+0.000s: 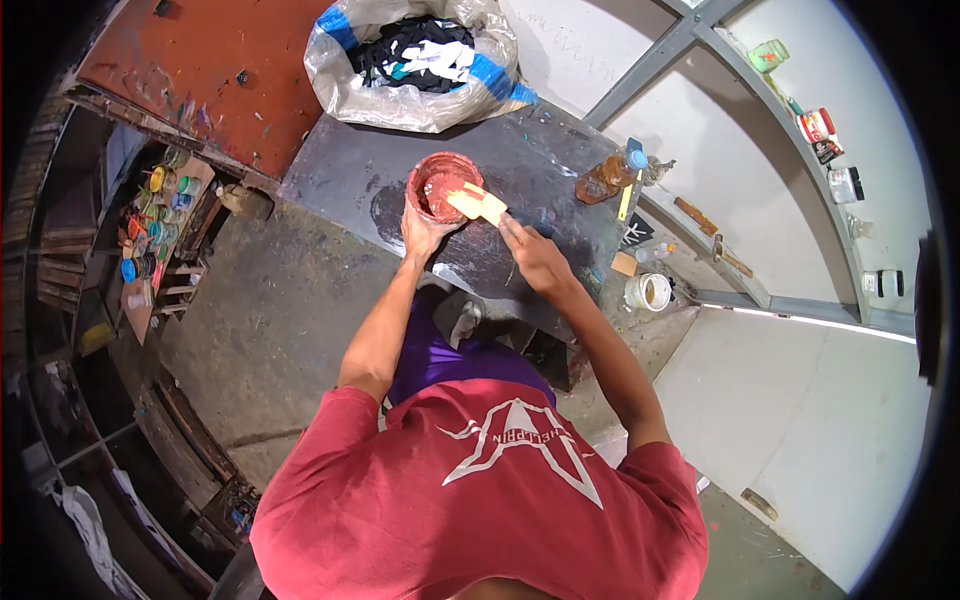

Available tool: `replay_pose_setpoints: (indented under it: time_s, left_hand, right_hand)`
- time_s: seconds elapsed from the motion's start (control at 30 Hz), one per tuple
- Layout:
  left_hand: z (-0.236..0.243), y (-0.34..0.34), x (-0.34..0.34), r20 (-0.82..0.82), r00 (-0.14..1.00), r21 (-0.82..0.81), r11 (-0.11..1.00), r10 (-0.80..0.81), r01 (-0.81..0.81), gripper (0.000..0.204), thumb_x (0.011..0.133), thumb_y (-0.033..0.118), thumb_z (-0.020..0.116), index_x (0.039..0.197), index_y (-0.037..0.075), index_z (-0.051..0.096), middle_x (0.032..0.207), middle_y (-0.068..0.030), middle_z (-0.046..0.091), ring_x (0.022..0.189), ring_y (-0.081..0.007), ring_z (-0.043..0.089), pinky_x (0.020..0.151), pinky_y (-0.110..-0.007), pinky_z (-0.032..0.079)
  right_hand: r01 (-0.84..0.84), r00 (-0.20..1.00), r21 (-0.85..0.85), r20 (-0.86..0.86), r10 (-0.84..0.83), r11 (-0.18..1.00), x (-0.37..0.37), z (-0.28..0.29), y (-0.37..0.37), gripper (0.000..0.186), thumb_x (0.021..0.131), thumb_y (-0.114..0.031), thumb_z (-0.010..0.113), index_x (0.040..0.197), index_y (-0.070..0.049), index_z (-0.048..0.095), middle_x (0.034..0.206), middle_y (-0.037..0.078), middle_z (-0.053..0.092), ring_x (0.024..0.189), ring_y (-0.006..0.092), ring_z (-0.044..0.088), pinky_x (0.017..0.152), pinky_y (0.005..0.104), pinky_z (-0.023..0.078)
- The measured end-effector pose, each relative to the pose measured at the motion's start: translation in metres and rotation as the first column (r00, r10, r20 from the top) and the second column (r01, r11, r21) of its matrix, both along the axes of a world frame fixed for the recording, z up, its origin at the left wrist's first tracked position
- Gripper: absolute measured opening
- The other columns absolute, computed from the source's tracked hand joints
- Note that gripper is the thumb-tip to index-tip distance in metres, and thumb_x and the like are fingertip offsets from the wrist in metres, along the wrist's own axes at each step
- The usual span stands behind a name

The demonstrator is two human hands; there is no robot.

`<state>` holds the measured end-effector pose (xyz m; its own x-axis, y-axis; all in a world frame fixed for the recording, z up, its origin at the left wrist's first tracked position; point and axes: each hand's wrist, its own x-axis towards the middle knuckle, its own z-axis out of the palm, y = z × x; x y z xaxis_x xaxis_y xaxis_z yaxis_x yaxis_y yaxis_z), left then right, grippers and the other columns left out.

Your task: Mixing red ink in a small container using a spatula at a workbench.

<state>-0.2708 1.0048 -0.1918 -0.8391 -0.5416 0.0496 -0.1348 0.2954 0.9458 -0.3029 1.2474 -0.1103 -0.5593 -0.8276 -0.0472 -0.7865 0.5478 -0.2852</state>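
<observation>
Red-crusted round tub (429, 168) in left grip (424, 232), flat yellow scraper (487, 205) in right grip (537, 258)

The pot (413, 192) looks rough and paint-crusted; the yellow scraper (484, 204) looks smooth, like plastic. The dark tabletop (338, 168) is scuffed and mostly matt. On the far side, a crinkled woven-plastic sack (405, 112) holds soft cloth scraps (415, 58); right, a bottle (604, 180) looks clear and smooth.

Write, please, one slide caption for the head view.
Left hand holds a red tub; right hand holds a yellow scraper over its rim.
</observation>
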Motion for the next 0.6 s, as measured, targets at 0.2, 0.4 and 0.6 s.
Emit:
replay_pose_setpoints:
  time_s: [0.2, 0.4, 0.6]
  left_hand:
    - [-0.001, -0.001, 0.003, 0.004, 1.0, -0.012, 1.0, 0.005, -0.005, 0.125, 0.047, 0.031, 0.102, 0.152, 0.009, 0.037, 0.142, -0.0137, 0.059, 0.129, -0.0285, 0.059, 0.11, -0.04, 0.047]
    - [0.001, 0.0, 0.001, 0.029, 1.0, -0.011, 1.0, 0.007, -0.006, 0.121, 0.047, 0.028, 0.102, 0.15, 0.01, 0.041, 0.142, -0.0132, 0.059, 0.129, -0.0281, 0.059, 0.111, -0.04, 0.046]
    - [-0.001, 0.0, 0.003, 0.023, 1.0, -0.018, 1.0, 0.008, -0.008, 0.121, 0.048, 0.031, 0.102, 0.151, 0.011, 0.04, 0.142, -0.0122, 0.059, 0.129, -0.0282, 0.059, 0.11, -0.041, 0.047]
  right_hand:
    - [-0.007, 0.997, 0.177, 0.071, -0.006, 0.984, 0.002, 0.052, 0.008, 0.054, 0.089, -0.002, 0.046, 0.142, 0.009, 0.047, 0.15, 0.019, 0.046, 0.114, 0.0386, 0.06, 0.095, 0.0441, 0.054]
    - [-0.032, 0.999, 0.152, -0.011, 0.034, 0.988, 0.006, 0.049, 0.014, 0.038, 0.088, -0.001, 0.05, 0.124, 0.01, 0.053, 0.132, 0.019, 0.052, 0.102, 0.0367, 0.063, 0.084, 0.0459, 0.057]
    - [-0.064, 0.995, 0.052, -0.079, 0.068, 0.997, 0.011, 0.048, 0.027, 0.031, 0.087, 0.0, 0.055, 0.117, 0.01, 0.056, 0.123, 0.017, 0.054, 0.096, 0.0347, 0.064, 0.078, 0.0463, 0.059]
